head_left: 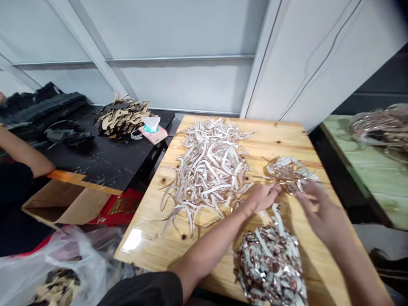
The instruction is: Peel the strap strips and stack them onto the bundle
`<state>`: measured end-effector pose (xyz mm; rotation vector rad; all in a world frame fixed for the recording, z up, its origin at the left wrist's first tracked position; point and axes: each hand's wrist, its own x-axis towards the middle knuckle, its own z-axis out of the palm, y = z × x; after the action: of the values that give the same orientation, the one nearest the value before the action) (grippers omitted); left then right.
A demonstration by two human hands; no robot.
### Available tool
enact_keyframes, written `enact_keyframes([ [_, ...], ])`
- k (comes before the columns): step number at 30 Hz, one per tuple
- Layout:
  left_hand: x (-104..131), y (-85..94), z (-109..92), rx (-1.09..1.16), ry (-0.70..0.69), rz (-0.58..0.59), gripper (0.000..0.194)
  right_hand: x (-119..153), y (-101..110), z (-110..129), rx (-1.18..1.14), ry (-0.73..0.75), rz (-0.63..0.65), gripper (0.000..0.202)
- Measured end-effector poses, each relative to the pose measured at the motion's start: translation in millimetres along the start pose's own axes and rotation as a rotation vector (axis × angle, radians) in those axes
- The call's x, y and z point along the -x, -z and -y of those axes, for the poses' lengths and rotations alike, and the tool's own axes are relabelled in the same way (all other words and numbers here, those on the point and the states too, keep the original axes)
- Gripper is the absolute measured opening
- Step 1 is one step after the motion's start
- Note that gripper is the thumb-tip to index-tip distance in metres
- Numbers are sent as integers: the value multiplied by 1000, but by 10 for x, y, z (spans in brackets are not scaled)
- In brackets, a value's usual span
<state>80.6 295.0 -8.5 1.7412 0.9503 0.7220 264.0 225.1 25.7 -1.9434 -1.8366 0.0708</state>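
My left hand (264, 196) reaches over the wooden table, its fingers pinched on a thin shiny strip (283, 183) beside a small pile of white and metallic pieces (288, 166). At the right edge of that pile is my right hand (325, 214), smeared by motion; what its fingers hold, if anything, I cannot make out. A broad heap of curved, pale strips with shiny backs (210, 168) lies left of my hands. Nearer to me, a mound of short, crinkled white and coppery pieces (272, 265) sits below my left hand.
A black table (108, 163) at left bears beige cut pieces (123, 117), a tissue box (154, 132) and dark bundles (41, 108). Another person's arm (25, 151) rests there. Below are a cardboard box (81, 206) and a plastic bag (79, 259). A green table (366, 165) stands right.
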Motion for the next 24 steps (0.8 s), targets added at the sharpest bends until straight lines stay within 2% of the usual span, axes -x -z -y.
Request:
enact_keyframes([
  [2, 2, -10, -8, 49, -3, -47, 40, -37, -46, -37, -57, 23, 28, 57],
  [4, 3, -14, -26, 78, -22, -81, 45, -63, -117, -16, -183, 7, 48, 53],
  [8, -26, -12, -52, 181, -46, -148, 59, -196, -152, 135, -443, -62, -7, 48],
  [11, -36, -17, -34, 337, -67, -113, 73, -300, -152, 273, -727, -171, -45, 46],
  [14, 7, -17, -33, 439, -136, -42, 70, -319, -232, 367, -1001, -205, 152, 45],
  [17, 60, 3, -96, 356, -149, -44, 59, -259, -322, 375, -1118, -221, 333, 44],
  [21, 48, 37, -189, 200, -235, -106, 46, -177, -366, 293, -1207, -285, 414, 46],
  [24, 32, 40, -196, 197, -261, -107, 35, -162, -381, 239, -1253, -321, 505, 54],
])
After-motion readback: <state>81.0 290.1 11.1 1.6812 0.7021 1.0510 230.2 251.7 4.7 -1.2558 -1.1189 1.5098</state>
